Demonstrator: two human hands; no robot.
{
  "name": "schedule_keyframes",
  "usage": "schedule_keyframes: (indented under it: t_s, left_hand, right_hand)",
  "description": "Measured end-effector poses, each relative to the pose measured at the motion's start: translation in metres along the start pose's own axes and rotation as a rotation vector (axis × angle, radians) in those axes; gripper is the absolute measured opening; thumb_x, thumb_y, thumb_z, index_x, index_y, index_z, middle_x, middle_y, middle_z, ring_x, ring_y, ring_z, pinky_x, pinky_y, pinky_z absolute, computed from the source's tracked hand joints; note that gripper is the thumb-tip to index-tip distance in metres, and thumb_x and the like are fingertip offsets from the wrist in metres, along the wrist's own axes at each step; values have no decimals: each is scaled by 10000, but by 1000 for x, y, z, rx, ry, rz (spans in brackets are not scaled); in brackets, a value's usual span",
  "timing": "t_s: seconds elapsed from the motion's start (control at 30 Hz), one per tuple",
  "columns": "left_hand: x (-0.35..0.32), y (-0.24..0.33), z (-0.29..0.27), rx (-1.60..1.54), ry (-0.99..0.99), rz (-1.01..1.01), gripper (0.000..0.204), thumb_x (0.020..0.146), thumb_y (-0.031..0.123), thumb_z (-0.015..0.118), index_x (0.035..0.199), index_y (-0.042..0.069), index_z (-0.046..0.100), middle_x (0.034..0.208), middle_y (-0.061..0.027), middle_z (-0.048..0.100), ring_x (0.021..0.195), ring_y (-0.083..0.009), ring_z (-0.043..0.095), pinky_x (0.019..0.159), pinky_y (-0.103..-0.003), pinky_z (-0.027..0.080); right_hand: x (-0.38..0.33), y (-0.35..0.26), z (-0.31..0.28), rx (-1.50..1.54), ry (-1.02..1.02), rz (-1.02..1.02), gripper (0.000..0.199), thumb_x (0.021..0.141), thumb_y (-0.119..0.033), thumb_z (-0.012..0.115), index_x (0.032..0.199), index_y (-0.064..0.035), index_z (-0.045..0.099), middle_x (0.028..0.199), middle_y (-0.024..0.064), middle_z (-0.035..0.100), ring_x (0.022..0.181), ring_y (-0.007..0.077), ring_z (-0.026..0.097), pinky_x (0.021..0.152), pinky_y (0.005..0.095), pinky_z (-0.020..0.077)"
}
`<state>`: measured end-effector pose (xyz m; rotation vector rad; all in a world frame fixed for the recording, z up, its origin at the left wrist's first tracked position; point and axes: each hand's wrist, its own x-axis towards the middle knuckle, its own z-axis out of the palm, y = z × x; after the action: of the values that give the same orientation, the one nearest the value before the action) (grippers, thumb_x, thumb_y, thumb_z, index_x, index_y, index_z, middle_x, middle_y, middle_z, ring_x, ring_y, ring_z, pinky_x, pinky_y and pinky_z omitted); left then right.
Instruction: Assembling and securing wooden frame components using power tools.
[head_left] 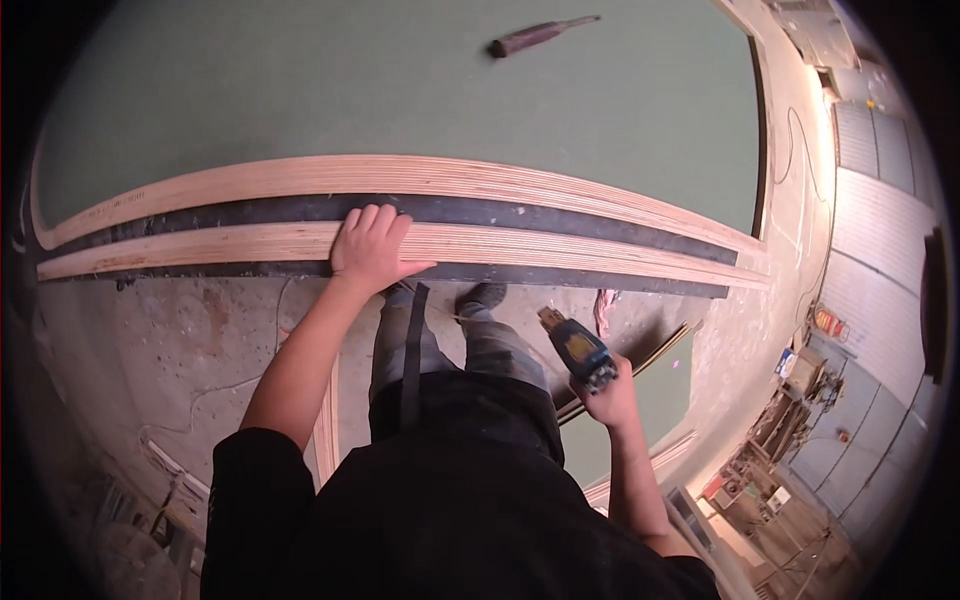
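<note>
My left hand (371,243) is wrapped over a long, pale layered plywood strip (520,243), fingers on the far side and thumb along the near side. Dark faces border this strip. Just beyond it, a second layered plywood strip (390,172) runs along the near side of a large green board (350,90). On the right, my right hand (607,392) is closed round the handle of a blue and black nail gun (578,347). Its nose points away toward the strips without touching them; its exact kind is partly hidden.
A dark-handled tool with a thin shaft (540,36) lies on the green board's far part. Another green panel (655,385) is low behind my right hand. A thin cord (215,390) crosses the floor at left. Cluttered shelves (790,400) stand at far right.
</note>
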<state>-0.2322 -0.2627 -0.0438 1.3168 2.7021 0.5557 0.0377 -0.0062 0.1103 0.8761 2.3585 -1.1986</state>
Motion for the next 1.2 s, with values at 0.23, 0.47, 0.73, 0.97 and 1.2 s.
schedule_keyframes:
  t_s: [0.23,0.47,0.73,0.97,1.2]
  left_hand:
    - [63,140,37,-103,82,218,816,619,533,807,1242,57,580,1030,-91,577,1019,-298,544,956,-432,414]
    - [93,195,85,-111,133,105,560,548,435,871,959,118,662,864,-44,530,834,-273,535,772,-395,448]
    - [94,201,89,-77,153,96,573,524,425,885,961,129,662,847,-43,531,826,-265,537,757,-388,452]
    - [92,196,93,-122,168,89,562,505,374,889,962,146,655,855,-30,524,833,-250,535,749,-378,447]
    - [88,189,96,-146,136,90,590,500,319,871,1014,154,631,854,-16,512,827,-228,528,740,-365,431]
  right_hand:
    - [-33,90,-61,39,110,53,236,678,-2,685,907,41,643,775,105,676,709,155,625,691,332,517]
    - [-11,138,-134,-71,36,-84,384,634,-30,666,1015,17,665,929,220,664,863,427,642,766,431,520]
    - [55,118,-128,-150,-131,-278,508,653,-4,648,1160,-10,653,976,228,665,906,425,638,797,423,522]
    - [97,79,-108,-170,-183,-336,481,656,-14,644,1137,-12,661,925,239,672,895,436,635,789,441,523]
    - [114,53,-93,-152,-180,-342,413,667,-12,649,1078,8,674,892,248,672,881,434,643,775,417,530]
